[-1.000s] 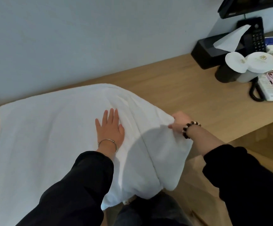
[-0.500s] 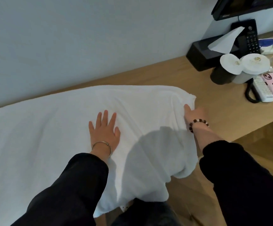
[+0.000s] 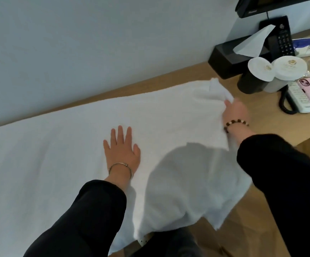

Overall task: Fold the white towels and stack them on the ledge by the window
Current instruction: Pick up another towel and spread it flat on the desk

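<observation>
Towel [image 3: 67, 164] lies spread on tabletop [image 3: 289, 125]. Left hand [image 3: 121, 151] flat, pressing it down; right hand [image 3: 235, 114] pinches far corner, dragged outward since a second ago. Smoothing, first fold pending.

Dim, soft, cool light. A broad rounded shadow lies on the white towel [image 3: 57, 154] near the right arm. The wide lens bends the edges; the right hand [image 3: 234, 112] is slightly blurred.
</observation>
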